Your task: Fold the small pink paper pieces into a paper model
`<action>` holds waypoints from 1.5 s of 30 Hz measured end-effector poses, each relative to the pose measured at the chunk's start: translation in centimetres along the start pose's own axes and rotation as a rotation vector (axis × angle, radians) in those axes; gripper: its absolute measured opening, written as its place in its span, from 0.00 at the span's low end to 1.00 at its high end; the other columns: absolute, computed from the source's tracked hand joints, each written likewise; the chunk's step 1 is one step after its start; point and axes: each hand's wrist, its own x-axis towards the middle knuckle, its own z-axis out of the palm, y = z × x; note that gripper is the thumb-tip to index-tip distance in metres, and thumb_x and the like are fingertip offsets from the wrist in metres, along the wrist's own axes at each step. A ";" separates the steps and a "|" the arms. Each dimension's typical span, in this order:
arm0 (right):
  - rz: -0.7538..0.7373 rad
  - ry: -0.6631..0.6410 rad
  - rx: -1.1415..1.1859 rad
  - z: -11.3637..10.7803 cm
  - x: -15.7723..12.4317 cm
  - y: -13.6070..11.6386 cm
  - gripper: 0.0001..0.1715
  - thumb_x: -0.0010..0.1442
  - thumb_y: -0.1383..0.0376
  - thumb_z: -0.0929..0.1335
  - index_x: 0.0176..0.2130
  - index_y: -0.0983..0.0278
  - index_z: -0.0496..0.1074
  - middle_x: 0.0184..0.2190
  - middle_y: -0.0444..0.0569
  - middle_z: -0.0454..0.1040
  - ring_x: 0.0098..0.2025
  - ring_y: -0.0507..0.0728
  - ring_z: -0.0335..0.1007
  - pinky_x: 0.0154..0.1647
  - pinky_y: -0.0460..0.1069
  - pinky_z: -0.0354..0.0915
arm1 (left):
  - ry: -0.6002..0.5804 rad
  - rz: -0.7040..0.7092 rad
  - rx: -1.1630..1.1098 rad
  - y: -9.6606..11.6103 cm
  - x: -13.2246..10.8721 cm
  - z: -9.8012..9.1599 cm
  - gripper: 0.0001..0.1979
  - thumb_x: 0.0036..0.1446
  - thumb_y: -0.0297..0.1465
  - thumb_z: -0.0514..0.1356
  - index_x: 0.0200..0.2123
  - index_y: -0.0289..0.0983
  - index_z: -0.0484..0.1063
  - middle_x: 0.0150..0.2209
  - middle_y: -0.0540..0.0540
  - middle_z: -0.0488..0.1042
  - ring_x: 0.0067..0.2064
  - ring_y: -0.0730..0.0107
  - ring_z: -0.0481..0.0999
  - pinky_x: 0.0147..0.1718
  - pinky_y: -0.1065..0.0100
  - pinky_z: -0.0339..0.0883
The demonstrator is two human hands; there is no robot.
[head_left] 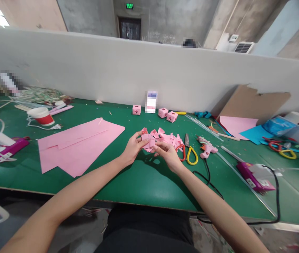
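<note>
Both of my hands meet over the middle of the green table (144, 175). My left hand (133, 147) and my right hand (167, 153) are closed on a small folded pink paper piece (148, 140), held just above the table. Behind it lies a heap of pink paper scraps (169, 137). Three finished pink paper cubes (136, 109) stand farther back, near the white partition. A large pink paper sheet (78, 144) lies flat to the left of my left hand.
Scissors with yellow and red handles (190, 153) and a pink glue gun (207, 147) lie right of my hands, its black cord trailing to the table edge. A red paper cup (42, 116) stands at left. Cardboard (249, 102), coloured sheets and more scissors crowd the right.
</note>
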 end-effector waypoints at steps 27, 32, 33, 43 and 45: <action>-0.030 0.089 -0.147 -0.4 0.2 0.2 0.20 0.45 0.51 0.77 0.27 0.63 0.73 0.23 0.44 0.74 0.27 0.52 0.71 0.29 0.47 0.68 | -0.099 0.217 0.470 -0.1 -0.9 0.1 0.27 0.51 0.37 0.66 0.51 0.35 0.63 0.34 0.46 0.77 0.34 0.65 0.78 0.35 0.66 0.70; -0.046 0.086 -0.147 -0.4 0.1 0.0 0.21 0.45 0.51 0.77 0.25 0.64 0.72 0.22 0.45 0.74 0.25 0.52 0.70 0.29 0.48 0.67 | -0.099 0.201 0.454 0.3 -1.1 0.3 0.29 0.51 0.38 0.66 0.52 0.34 0.62 0.34 0.46 0.77 0.34 0.65 0.77 0.34 0.67 0.70; -0.047 0.084 -0.141 -0.4 0.1 -0.1 0.21 0.45 0.51 0.77 0.25 0.64 0.72 0.22 0.45 0.74 0.25 0.52 0.70 0.29 0.48 0.67 | -0.102 0.193 0.442 0.3 -1.1 0.3 0.29 0.50 0.38 0.67 0.53 0.35 0.62 0.33 0.47 0.77 0.34 0.65 0.77 0.33 0.67 0.70; -0.026 0.058 -0.101 0.0 -0.1 -0.5 0.23 0.42 0.50 0.78 0.25 0.63 0.71 0.21 0.43 0.73 0.25 0.52 0.69 0.30 0.49 0.67 | -0.115 0.159 0.363 0.0 -0.8 0.2 0.32 0.47 0.35 0.69 0.53 0.36 0.61 0.37 0.44 0.78 0.37 0.63 0.79 0.37 0.65 0.71; -0.025 0.047 -0.101 0.0 0.0 -0.4 0.22 0.44 0.49 0.77 0.28 0.63 0.73 0.23 0.44 0.74 0.27 0.53 0.70 0.31 0.49 0.68 | -0.084 0.172 0.373 0.1 -0.7 0.1 0.31 0.47 0.35 0.69 0.52 0.36 0.61 0.37 0.45 0.78 0.37 0.64 0.79 0.37 0.66 0.71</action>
